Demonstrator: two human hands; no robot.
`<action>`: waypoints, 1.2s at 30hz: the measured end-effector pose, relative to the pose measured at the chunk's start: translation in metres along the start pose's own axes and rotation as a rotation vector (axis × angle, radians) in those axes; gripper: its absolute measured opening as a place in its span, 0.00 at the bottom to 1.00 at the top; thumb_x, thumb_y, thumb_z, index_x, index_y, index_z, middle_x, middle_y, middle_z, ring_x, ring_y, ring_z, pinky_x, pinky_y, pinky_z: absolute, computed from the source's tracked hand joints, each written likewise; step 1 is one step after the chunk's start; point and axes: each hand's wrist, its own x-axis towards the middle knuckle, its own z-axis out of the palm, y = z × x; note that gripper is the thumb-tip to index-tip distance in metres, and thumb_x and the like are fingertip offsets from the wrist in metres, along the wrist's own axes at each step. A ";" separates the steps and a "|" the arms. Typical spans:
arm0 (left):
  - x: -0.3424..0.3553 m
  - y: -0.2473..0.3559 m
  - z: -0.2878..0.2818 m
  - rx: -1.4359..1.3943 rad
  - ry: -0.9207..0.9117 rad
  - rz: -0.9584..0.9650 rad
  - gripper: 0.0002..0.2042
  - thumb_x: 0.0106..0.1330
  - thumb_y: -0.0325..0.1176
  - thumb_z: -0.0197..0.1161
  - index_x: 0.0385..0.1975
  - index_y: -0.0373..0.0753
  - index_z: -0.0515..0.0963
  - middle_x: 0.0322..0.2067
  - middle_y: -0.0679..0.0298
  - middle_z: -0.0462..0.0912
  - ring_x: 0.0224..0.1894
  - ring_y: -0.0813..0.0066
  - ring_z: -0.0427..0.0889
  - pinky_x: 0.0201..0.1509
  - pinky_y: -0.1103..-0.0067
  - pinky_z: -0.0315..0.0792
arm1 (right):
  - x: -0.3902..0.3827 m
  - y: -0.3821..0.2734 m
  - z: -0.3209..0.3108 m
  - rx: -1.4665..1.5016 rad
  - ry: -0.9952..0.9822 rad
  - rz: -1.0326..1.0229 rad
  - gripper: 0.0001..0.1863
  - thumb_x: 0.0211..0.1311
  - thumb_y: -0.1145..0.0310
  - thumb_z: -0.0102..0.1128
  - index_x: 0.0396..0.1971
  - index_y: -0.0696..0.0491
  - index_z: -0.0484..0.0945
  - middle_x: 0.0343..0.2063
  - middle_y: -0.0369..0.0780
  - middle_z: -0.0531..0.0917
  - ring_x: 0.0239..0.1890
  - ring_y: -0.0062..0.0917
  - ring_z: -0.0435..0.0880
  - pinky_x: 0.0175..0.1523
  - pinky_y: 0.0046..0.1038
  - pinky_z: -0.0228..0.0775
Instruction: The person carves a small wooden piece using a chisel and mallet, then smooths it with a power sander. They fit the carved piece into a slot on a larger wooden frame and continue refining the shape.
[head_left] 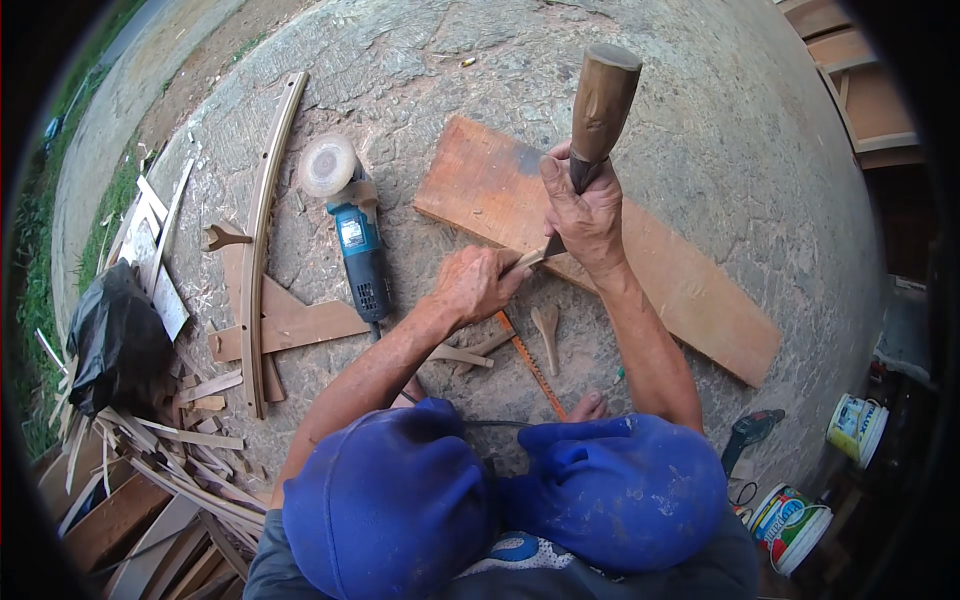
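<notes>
My right hand point(585, 205) grips a tool with a thick wooden handle point(605, 95) and a dark metal blade point(555, 243), like a chisel, held over a reddish wooden board point(700, 300). My left hand point(470, 285) pinches a small pale wooden piece point(530, 257) at the board's near edge, with the blade against it. Below my hands lie an orange bow saw point(535, 365), a spoon-shaped wooden piece point(547, 335) and another small wooden piece point(460, 357), partly beside the saw.
A teal angle grinder point(355, 240) and a long curved strip point(256, 330) lie left, beside scrap wood point(180, 520) and a black bag point(115, 340). Two buckets point(855, 430) point(790, 530) and a drill point(750, 430) stand or lie right; wooden frames point(870, 100) are at upper right.
</notes>
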 end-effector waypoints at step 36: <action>0.004 -0.004 0.005 -0.070 -0.024 -0.051 0.20 0.76 0.49 0.53 0.42 0.38 0.83 0.27 0.48 0.82 0.34 0.48 0.84 0.40 0.60 0.74 | 0.003 0.000 -0.017 0.094 0.011 -0.061 0.14 0.73 0.59 0.63 0.45 0.53 0.74 0.18 0.27 0.71 0.14 0.09 0.65 0.19 0.19 0.66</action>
